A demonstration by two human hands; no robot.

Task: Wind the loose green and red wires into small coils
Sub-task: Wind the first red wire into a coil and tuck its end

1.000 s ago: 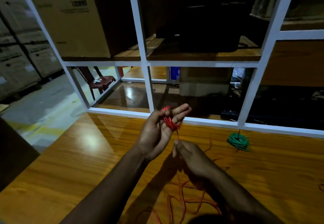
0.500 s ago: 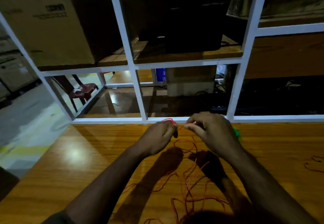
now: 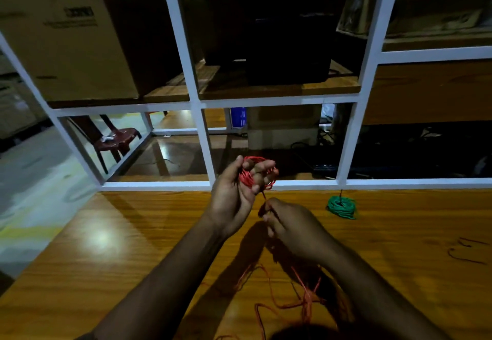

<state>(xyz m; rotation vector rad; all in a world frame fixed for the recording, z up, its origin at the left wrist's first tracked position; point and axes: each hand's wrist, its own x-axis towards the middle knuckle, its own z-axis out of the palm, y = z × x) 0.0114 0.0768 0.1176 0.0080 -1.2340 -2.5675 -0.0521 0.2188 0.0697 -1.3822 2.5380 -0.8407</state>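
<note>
left hand (image 3: 234, 193) has red wire (image 3: 249, 177) looped round its fingers, right hand (image 3: 290, 222) pinching the strand below, green coil (image 3: 342, 206) lying on the table (image 3: 133, 246)

A glossy wooden surface (image 3: 111, 273) fills the foreground; behind it stands a white shelf frame (image 3: 202, 137); a large cardboard box (image 3: 66, 36) sits in the upper left compartment, and a dark box (image 3: 287, 46) in the next one; a maroon plastic chair (image 3: 117, 140) shows through the lower left opening; a smaller carton (image 3: 283, 129) lies beyond.
</note>
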